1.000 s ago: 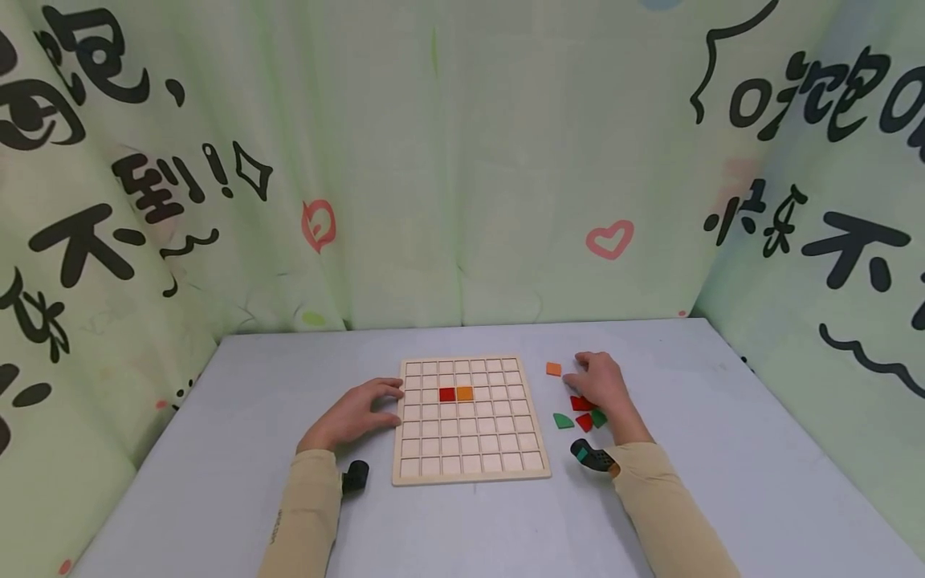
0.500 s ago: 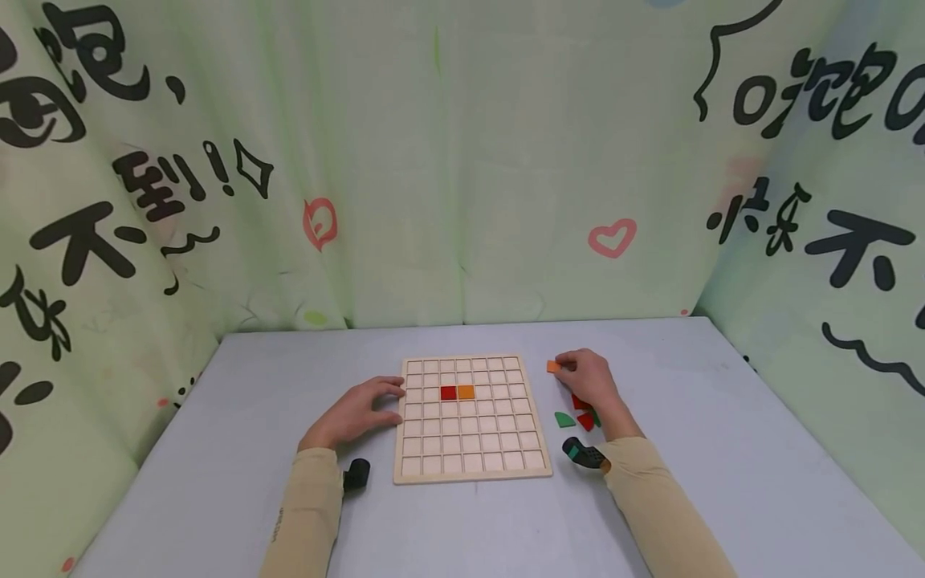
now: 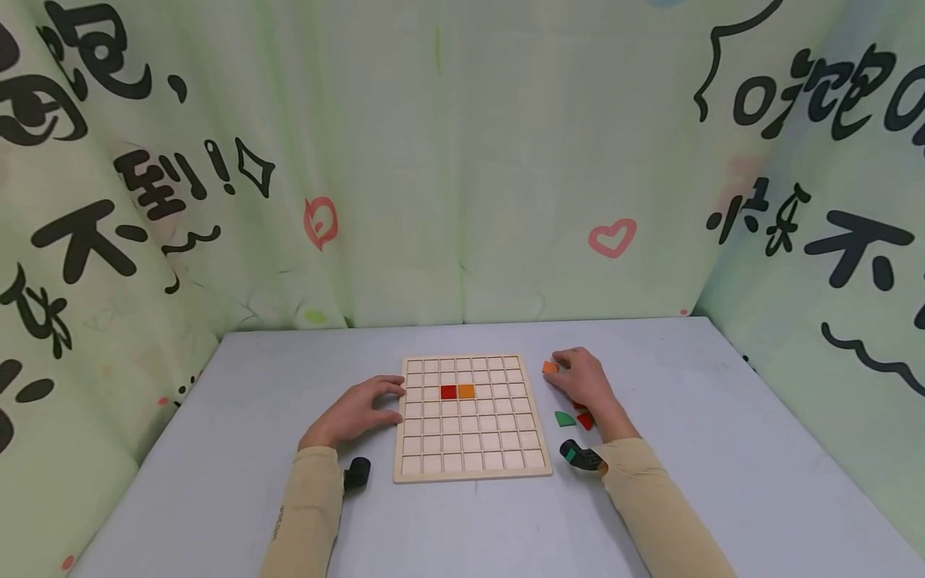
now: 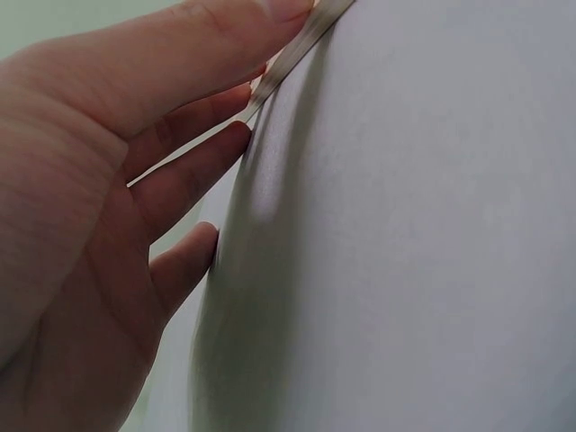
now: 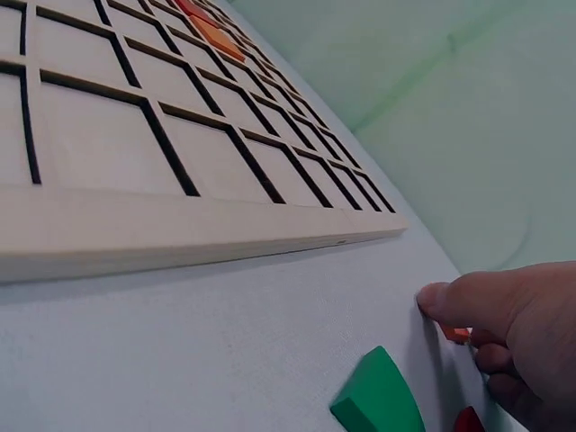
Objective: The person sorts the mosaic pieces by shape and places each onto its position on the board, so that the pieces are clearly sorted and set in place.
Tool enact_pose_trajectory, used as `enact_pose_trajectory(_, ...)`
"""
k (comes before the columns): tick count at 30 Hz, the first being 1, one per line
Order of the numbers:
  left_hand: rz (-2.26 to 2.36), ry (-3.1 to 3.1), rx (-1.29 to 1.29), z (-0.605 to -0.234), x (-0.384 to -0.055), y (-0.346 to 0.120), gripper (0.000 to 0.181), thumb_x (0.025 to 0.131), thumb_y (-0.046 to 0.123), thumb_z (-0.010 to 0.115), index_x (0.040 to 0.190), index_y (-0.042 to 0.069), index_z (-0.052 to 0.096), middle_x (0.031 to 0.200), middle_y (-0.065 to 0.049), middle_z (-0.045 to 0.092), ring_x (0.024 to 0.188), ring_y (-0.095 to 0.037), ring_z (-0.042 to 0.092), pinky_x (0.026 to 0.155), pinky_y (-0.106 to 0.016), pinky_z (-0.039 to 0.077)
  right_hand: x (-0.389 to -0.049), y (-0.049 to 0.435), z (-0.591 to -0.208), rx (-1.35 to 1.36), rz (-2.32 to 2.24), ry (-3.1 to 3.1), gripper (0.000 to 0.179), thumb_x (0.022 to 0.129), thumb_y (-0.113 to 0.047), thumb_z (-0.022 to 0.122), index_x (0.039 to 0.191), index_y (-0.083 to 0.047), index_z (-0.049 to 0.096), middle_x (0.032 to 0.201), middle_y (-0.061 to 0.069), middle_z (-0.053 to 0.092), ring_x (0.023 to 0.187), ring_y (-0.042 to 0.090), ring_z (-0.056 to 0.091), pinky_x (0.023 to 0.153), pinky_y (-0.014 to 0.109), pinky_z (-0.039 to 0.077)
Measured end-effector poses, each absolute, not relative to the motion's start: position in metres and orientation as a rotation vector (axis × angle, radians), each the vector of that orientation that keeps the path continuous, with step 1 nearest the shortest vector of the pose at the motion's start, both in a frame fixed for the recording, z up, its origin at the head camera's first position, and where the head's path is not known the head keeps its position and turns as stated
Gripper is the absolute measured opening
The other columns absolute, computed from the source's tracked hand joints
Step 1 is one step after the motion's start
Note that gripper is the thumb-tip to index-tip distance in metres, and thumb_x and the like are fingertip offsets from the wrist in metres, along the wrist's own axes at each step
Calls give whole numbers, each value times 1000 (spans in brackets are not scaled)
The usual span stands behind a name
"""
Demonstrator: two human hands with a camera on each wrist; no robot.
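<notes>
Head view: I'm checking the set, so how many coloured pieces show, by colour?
Red: 3 (red square on the board, loose red piece, second red piece mostly hidden by the right hand)
Orange: 2 (orange square on the board, orange piece in that hand)
Green: 1 (green piece)
Total: 6 in sight; the hand may hide more.

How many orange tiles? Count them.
2: one orange tile in the board, beside a red tile; another orange tile in the right hand. That hand may hide more.
</notes>
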State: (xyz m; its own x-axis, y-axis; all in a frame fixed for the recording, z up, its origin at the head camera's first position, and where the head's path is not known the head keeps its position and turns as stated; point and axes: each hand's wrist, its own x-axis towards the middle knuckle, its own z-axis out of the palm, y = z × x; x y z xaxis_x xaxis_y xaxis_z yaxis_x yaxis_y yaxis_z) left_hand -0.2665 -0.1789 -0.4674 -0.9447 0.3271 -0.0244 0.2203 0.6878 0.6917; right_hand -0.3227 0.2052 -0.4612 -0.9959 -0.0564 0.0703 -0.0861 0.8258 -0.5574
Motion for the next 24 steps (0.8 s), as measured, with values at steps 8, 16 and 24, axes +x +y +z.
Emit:
enact_pose_trajectory(8, 1099, 2750, 462, -468, -267, -180, 45, 84, 21, 78, 124, 8, 65, 145, -4, 49, 139, -28, 38, 113, -47, 33, -323, 203, -464, 223, 877, -2918, 31, 92, -11, 67, 119, 4, 67, 116, 22, 61, 107, 36, 57, 93, 49, 49)
enact_pose_trajectory(16, 1097, 2746, 449, -467, -267, -179, 44, 83, 20, 79, 123, 9, 66, 146, -4, 49, 139, -28, 38, 114, -47, 32, -323, 203, -467, 237, 900, -2903, 38, 93, -13, 67, 127, 3, 63, 120, 23, 59, 111, 38, 56, 95, 50, 48)
enact_pose_trajectory(24, 1093, 2760, 508, -466, -267, -181, 44, 83, 20, 79, 122, 6, 66, 144, -7, 50, 137, -30, 40, 113, -46, 33, -318, 199, -463, 314, 845, -2882, 31, 93, -12, 67, 120, 4, 66, 114, 22, 61, 107, 37, 57, 91, 50, 49)
